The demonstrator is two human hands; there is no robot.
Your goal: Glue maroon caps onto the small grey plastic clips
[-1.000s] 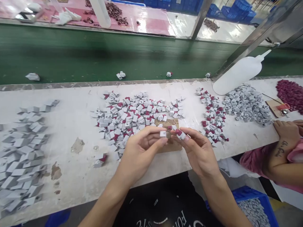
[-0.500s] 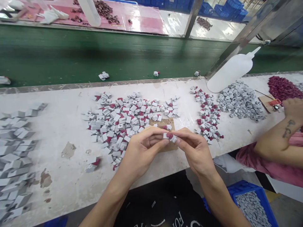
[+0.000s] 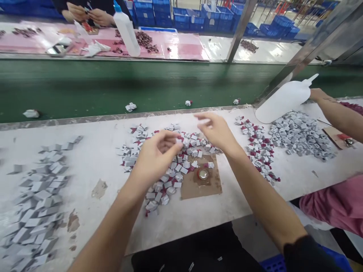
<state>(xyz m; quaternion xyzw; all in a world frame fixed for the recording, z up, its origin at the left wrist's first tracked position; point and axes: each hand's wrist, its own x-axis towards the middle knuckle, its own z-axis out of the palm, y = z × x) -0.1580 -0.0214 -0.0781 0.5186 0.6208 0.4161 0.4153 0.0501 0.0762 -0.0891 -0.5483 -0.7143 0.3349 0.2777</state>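
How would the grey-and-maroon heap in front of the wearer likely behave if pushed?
The heap would probably spread rather than move as one, since its pieces look loose. They seem unlikely to roll far, given their flat, blocky faces. Each is probably light and stiff, being small and crisp-edged.

Head-worn view, forward and down

Your pile [image 3: 172, 177] mixes pale grey and maroon. Your cardboard [image 3: 188, 190]: brown, darker blotches. Belt [image 3: 170, 87] beyond, green.
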